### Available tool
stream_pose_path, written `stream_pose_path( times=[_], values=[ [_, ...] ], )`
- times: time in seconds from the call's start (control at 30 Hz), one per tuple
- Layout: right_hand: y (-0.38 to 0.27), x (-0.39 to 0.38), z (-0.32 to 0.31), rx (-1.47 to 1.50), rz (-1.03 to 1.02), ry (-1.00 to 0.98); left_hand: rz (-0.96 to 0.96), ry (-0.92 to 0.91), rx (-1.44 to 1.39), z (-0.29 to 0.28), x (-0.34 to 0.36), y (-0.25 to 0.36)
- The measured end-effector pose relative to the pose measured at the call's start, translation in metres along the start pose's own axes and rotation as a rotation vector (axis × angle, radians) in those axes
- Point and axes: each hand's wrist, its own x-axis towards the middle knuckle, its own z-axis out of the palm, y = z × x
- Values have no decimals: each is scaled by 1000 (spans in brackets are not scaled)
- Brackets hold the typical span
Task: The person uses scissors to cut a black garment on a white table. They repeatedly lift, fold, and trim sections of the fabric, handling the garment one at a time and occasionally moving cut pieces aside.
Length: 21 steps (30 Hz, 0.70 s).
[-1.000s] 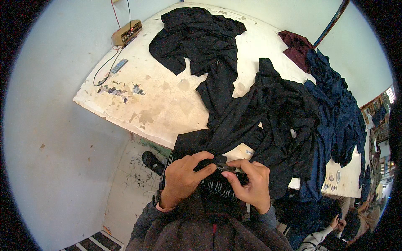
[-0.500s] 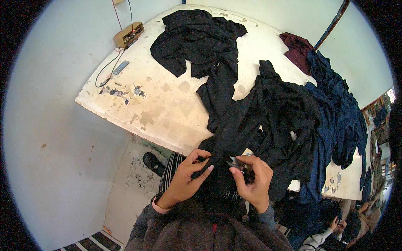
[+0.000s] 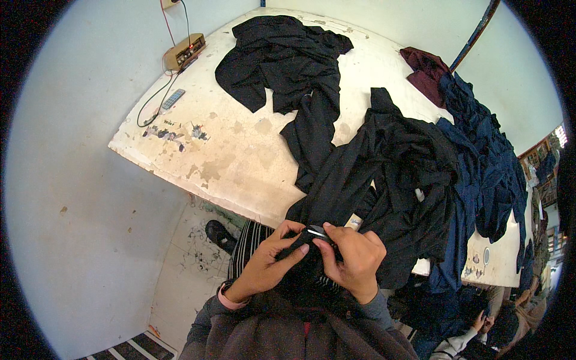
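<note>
Pinching | left grip (image 3: 267, 266) | black cloth (image 3: 339, 183) caught inside, running onto table (image 3: 240, 174)

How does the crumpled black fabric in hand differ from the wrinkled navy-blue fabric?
The crumpled black fabric is pinched in the left hand; the wrinkled navy-blue fabric lies farther right, away from that hand. The black looks darker than the blue. Both lie in folds on the pale, stained table.

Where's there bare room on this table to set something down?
The widest bare patch of table lies left, between the remote, dark scraps and black cloth. A smaller one lies farther back, between black cloth and maroon cloth. It's crowded right, under navy cloth, and just beyond the right hand, under black cloth.
</note>
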Motion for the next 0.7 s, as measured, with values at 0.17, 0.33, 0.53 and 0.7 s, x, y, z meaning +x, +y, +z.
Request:
stream_pose_path(
  times=[0.17, 0.33, 0.53, 0.7],
  values=[
    [-1, -3, 2, -99, -43, 31, -31, -14, -92, 0, -1, -2],
    [1, -5, 6, -137, -74, 61, -80, -31, -178, -1, -2, -1],
    [-1, -8, 6, -172, -66, 50, -129, -29, -216, 0, 0, 5],
    [-11, -2, 7, 500, 490, -40, -67, 59, -111, -7, -1, 0]
  ],
)
